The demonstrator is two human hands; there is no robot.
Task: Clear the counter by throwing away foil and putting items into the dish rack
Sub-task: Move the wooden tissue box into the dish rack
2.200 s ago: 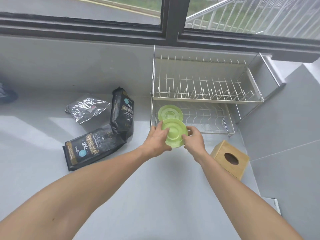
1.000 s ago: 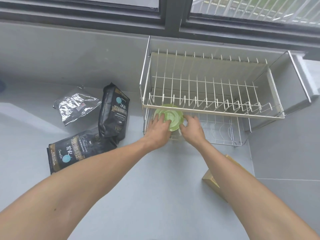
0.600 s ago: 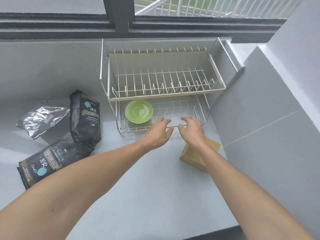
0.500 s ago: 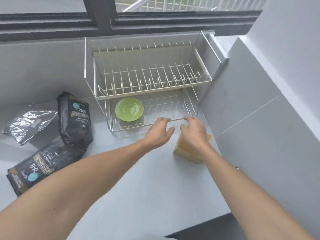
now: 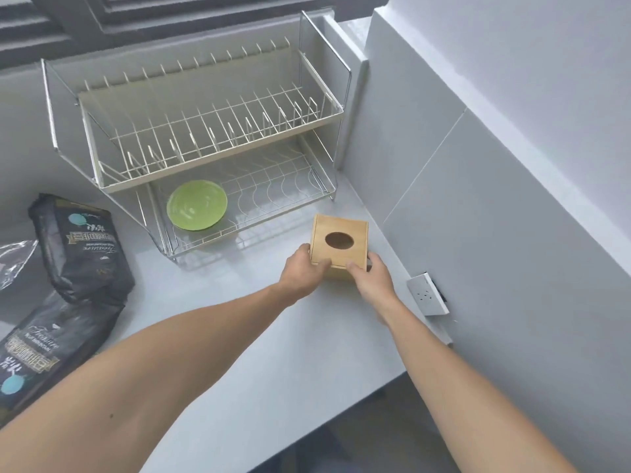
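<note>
The grey tabletop (image 5: 239, 353) took up most of our view, with the two-tier dish rack (image 5: 211, 131) at the back. Two black bags (image 5: 82, 247) lay off to our left, crinkly foil (image 5: 13, 264) beside them. Green plates (image 5: 197, 204) sat on the rack's lower tier. Our left hand (image 5: 302, 271) and right hand (image 5: 370, 276) were both clamped on the wooden tissue box (image 5: 339, 245).

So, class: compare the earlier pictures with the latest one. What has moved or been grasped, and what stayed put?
The green plate went from both hands into the dish rack's lower tier and was released. The left hand and right hand then shifted right and took hold of the wooden tissue box. The black bags and foil packet stayed where they were.
</note>
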